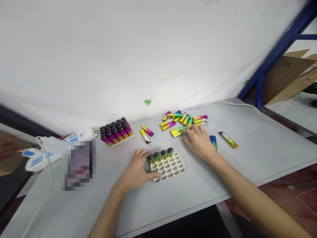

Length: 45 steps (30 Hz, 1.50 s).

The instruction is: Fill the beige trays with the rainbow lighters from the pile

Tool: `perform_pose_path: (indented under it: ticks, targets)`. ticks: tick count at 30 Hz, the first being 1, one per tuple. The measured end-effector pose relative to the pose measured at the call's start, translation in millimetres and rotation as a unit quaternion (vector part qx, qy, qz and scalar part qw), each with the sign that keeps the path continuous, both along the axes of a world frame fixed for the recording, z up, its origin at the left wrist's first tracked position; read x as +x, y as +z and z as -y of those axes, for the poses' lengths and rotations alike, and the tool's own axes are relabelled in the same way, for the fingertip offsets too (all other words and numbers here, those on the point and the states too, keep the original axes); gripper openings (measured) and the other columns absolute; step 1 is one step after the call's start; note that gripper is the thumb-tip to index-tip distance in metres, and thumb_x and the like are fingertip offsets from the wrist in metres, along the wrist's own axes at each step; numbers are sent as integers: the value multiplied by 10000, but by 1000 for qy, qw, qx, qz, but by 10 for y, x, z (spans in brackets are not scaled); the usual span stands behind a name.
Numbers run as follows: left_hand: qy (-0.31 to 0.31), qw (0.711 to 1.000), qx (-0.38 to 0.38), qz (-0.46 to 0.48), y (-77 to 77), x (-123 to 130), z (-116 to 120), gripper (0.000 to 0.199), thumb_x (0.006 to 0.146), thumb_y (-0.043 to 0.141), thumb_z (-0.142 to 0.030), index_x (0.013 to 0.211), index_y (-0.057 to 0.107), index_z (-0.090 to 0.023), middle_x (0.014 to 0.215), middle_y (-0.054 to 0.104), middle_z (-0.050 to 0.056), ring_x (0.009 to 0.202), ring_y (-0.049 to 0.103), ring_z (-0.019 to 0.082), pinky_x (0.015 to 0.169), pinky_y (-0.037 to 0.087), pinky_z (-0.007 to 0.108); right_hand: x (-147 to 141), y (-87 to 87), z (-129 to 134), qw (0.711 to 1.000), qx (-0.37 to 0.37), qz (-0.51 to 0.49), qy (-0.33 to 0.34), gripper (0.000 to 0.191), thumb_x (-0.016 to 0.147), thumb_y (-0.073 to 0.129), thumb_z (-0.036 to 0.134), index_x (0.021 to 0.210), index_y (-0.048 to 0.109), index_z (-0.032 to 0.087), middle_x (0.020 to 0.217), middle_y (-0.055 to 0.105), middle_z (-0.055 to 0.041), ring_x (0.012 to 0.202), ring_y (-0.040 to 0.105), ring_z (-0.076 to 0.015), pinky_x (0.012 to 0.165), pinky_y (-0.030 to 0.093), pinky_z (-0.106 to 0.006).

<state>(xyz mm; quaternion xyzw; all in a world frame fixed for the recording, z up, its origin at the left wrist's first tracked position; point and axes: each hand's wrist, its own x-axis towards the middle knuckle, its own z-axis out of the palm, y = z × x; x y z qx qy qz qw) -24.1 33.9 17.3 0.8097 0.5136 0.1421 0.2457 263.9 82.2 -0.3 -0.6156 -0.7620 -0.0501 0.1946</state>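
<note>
A white tray [170, 168] with rows of oval holes lies on the table, several green-gold lighters [163, 154] with black tops standing in its far row. My left hand [137, 170] grips the tray's left side, thumb on the near corner and fingers behind the far left one. Farther right, my right hand [199, 140] has its thumb and fingers closed at the right end of a yellow-green lighter [177, 132] lying flat. Just beyond it is a loose pile of shiny multicoloured lighters [168, 125].
A second tray [121, 142], filled with purple-gold lighters, stands at the back left. Two loose lighters [145, 136] lie between it and the pile. A blue lighter [213, 142] and a gold one [229, 139] lie right. Power strips [79, 136] and a blurred object [79, 167] are left.
</note>
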Motion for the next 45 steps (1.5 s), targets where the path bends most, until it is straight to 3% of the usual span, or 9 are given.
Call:
perform_pose_path:
  ticks: [7,13,27,31,34,37,40,42,45]
  targets:
    - [5,1000,1,-8,-4,1,-1,639,667,785,-660,1106,660,-213,1101,629,59,1071,522,304,969,431,453,32,-61,-25,999,-31,38,-19,378,922,493,269,1250,601,116,1217,599,-180,1130,471,-348,916,382,-436]
    - [10,1000,5,-2,11,6,7,623,669,783,-655,1094,670,-213,1098,624,59,1075,529,304,942,456,440,40,-68,-27,998,-31,32,-35,427,918,504,294,1312,572,146,1209,583,-160,1122,457,-336,914,373,-428]
    - [18,1000,-4,-6,-28,-28,0,680,661,783,-670,1127,652,-193,1154,616,81,1146,513,320,1012,433,478,40,-46,-12,996,-27,43,-73,354,919,510,298,1226,625,164,1179,583,-160,1113,456,-342,892,376,-434]
    - [17,1000,-2,-7,-33,-25,-1,673,664,775,-681,1110,654,-192,1147,618,78,1138,513,320,1008,429,479,72,-57,-34,997,-23,20,-71,262,918,510,251,1106,666,159,1147,584,-173,1094,464,-351,885,391,-464]
    - [15,1000,-1,-6,-29,-15,0,640,665,784,-666,1089,660,-203,1135,624,67,1127,521,316,1005,424,478,88,-51,-54,997,-13,-79,-20,182,900,574,301,993,664,173,1149,590,-154,1118,472,-345,937,399,-480]
    - [14,1000,1,-7,-25,-7,-3,609,663,795,-648,1064,666,-208,1142,625,66,1136,523,317,1005,420,471,71,7,-52,956,-31,-286,57,198,892,615,401,931,622,207,1115,627,-98,1085,539,-284,961,423,-440]
    - [11,1000,2,-6,-30,-8,-8,599,679,787,-641,1077,662,-211,1140,626,68,1133,528,312,996,422,460,27,101,-20,872,-79,-475,88,279,866,645,485,921,591,217,1016,643,-59,942,605,-223,843,472,-371]
    - [7,1000,-2,-5,-36,-13,-10,607,683,783,-645,1086,656,-209,1129,625,69,1120,530,307,998,419,463,0,150,7,828,-102,-545,86,338,825,688,518,931,585,215,943,635,-44,865,611,-204,766,475,-340]
    - [8,1000,-6,-5,-37,-19,-9,624,675,782,-657,1087,646,-207,1120,618,72,1110,525,309,1000,416,474,-26,173,32,807,-128,-573,67,362,795,723,531,880,579,210,767,594,-4,729,573,-173,702,458,-319]
